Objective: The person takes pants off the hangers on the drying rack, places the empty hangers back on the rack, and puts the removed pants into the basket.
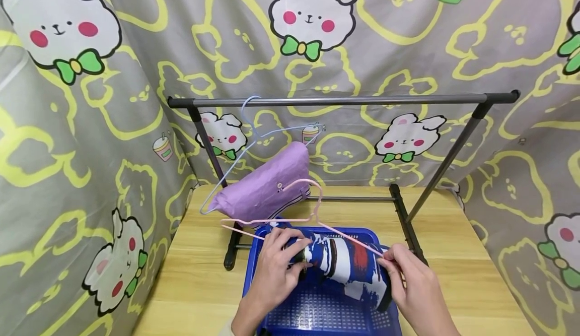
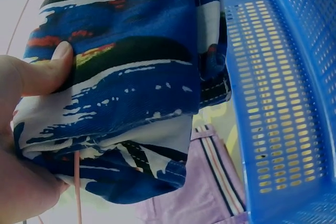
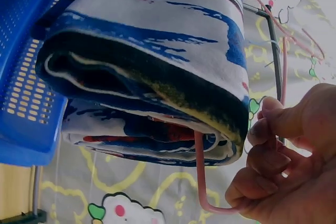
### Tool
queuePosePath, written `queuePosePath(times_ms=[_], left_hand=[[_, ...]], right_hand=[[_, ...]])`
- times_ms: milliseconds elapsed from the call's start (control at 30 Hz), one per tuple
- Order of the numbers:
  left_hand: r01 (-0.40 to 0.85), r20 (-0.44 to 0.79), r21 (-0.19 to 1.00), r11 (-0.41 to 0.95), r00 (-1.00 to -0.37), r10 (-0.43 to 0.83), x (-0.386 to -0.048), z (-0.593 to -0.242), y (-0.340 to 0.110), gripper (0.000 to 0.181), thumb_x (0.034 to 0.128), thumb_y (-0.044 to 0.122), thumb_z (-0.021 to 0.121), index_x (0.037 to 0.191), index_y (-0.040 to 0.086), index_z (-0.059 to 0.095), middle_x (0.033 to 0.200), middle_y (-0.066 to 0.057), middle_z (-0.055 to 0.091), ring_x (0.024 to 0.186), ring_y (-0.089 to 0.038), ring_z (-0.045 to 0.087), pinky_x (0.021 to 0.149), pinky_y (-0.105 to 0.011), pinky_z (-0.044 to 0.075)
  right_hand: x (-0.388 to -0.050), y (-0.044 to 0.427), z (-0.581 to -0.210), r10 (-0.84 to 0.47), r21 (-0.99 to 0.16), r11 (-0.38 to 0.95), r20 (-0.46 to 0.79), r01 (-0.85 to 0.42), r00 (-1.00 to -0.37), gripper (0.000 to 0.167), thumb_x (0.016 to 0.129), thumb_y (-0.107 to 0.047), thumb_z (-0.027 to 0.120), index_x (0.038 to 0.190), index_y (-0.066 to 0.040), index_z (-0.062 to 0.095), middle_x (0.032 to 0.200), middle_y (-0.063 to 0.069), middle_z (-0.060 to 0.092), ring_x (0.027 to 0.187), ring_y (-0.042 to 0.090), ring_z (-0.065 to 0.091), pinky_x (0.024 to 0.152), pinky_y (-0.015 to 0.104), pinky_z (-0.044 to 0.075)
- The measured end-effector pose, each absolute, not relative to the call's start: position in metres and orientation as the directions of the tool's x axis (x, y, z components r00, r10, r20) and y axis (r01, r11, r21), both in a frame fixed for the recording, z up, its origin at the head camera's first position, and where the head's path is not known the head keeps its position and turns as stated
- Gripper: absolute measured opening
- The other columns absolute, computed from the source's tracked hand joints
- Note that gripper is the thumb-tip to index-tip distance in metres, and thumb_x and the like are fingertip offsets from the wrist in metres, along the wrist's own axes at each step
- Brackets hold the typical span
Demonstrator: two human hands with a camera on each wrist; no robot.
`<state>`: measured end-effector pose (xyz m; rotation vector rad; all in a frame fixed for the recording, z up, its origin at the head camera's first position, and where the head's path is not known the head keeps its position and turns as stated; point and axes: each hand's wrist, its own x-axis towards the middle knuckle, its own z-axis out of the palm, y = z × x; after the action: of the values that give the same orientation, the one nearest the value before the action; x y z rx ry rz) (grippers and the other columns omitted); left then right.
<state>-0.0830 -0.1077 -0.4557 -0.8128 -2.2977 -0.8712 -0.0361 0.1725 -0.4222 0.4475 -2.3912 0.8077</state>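
A folded garment (image 1: 351, 260) in blue, white, red and black hangs over the lower bar of a pink hanger (image 1: 319, 197), above the blue basket. My left hand (image 1: 277, 268) grips the garment's left part, its thumb on top in the left wrist view. Between thumb and fingers, my right hand (image 1: 414, 285) pinches the right corner of the hanger. In the right wrist view the pink bar comes out of the folded cloth (image 3: 152, 40) beside that hand. The hanger's hook points up and left, in front of the purple garment (image 1: 267, 180).
A dark metal rack (image 1: 362, 100) stands on the wooden table (image 1: 181, 280). From its left part hangs a light blue hanger (image 1: 232, 167) carrying the purple garment. Below my hands sits the blue perforated basket (image 1: 362, 232). Patterned curtains (image 1: 408, 34) enclose the back and sides.
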Motion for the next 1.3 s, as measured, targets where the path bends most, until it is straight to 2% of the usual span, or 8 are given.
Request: queuePosePath(times_ms=[200,567,767,900,967,1133,1200,1300], left_hand=[[0.72,0.7,0.337,0.606,-0.623,0.349,-0.081,-0.449,-0.103,0.048,0.0687,0.011,0.091,0.114,0.019,0.077,0.115,0.001,0.067,0.102,-0.02,0.056,0.09,-0.044,0.046],[0.746,0.765,0.169,0.644,-0.512,0.392,-0.078,-0.438,-0.093,0.04,0.0732,0.013,0.08,0.112,0.018,0.076,0.114,0.002,0.067,0.102,-0.024,0.058,0.099,-0.045,0.045],[0.752,0.752,0.179,0.635,-0.521,0.404,-0.076,-0.438,-0.089,0.038,0.0738,0.014,0.082,0.112,0.017,0.077,0.114,0.002,0.069,0.102,-0.023,0.059,0.096,-0.044,0.047],[0.759,0.76,0.174,0.628,-0.509,0.404,-0.076,-0.437,-0.086,0.039,0.073,0.012,0.081,0.112,0.017,0.077,0.113,0.002,0.07,0.102,-0.023,0.06,0.096,-0.044,0.047],[0.76,0.757,0.172,0.627,-0.509,0.41,-0.076,-0.436,-0.084,0.04,0.073,0.011,0.08,0.112,0.017,0.076,0.114,0.002,0.07,0.103,-0.023,0.059,0.098,-0.044,0.046],[0.758,0.739,0.181,0.627,-0.526,0.421,-0.072,-0.439,-0.082,0.04,0.0718,0.01,0.082,0.111,0.018,0.076,0.113,0.002,0.07,0.101,-0.022,0.058,0.095,-0.04,0.046],[0.754,0.743,0.177,0.633,-0.524,0.417,-0.07,-0.441,-0.082,0.043,0.0691,0.008,0.082,0.11,0.018,0.076,0.113,0.002,0.071,0.097,-0.021,0.058,0.09,-0.038,0.048],[0.749,0.756,0.162,0.642,-0.513,0.407,-0.066,-0.441,-0.083,0.048,0.0644,0.004,0.08,0.11,0.018,0.077,0.113,0.003,0.071,0.092,-0.02,0.056,0.08,-0.034,0.05]], right_hand=[[-0.035,0.173,-0.418,-0.18,-0.384,0.782,0.614,-0.49,-0.768,0.019,0.095,-0.004,0.072,0.09,-0.016,0.058,0.084,-0.012,0.051,0.069,0.001,0.044,0.06,0.013,0.036],[-0.035,0.179,-0.4,-0.229,-0.316,0.812,0.601,-0.491,-0.766,0.014,0.104,-0.016,0.06,0.091,-0.016,0.055,0.083,-0.011,0.046,0.065,0.002,0.042,0.054,0.017,0.036],[-0.032,0.178,-0.399,-0.285,-0.249,0.819,0.604,-0.516,-0.744,0.045,0.111,-0.043,0.025,0.093,-0.015,0.055,0.08,-0.011,0.046,0.063,0.002,0.041,0.051,0.019,0.035],[-0.032,0.176,-0.402,-0.32,-0.209,0.834,0.57,-0.51,-0.757,0.051,0.111,-0.045,0.018,0.095,-0.016,0.057,0.078,-0.01,0.048,0.062,0.003,0.041,0.049,0.021,0.037],[-0.033,0.176,-0.405,-0.327,-0.202,0.838,0.556,-0.506,-0.764,0.05,0.112,-0.044,0.019,0.096,-0.017,0.058,0.078,-0.01,0.05,0.061,0.003,0.04,0.049,0.021,0.037],[-0.033,0.18,-0.412,-0.308,-0.226,0.849,0.521,-0.477,-0.796,0.008,0.102,-0.015,0.062,0.096,-0.018,0.057,0.077,-0.01,0.049,0.061,0.002,0.039,0.05,0.022,0.036],[-0.032,0.182,-0.414,-0.301,-0.226,0.856,0.512,-0.464,-0.805,0.022,0.089,-0.004,0.073,0.095,-0.018,0.057,0.077,-0.01,0.049,0.061,0.003,0.04,0.05,0.023,0.036],[-0.033,0.185,-0.417,-0.292,-0.219,0.863,0.52,-0.456,-0.803,0.019,0.091,-0.006,0.071,0.095,-0.018,0.057,0.076,-0.011,0.049,0.061,0.004,0.04,0.05,0.023,0.035]])
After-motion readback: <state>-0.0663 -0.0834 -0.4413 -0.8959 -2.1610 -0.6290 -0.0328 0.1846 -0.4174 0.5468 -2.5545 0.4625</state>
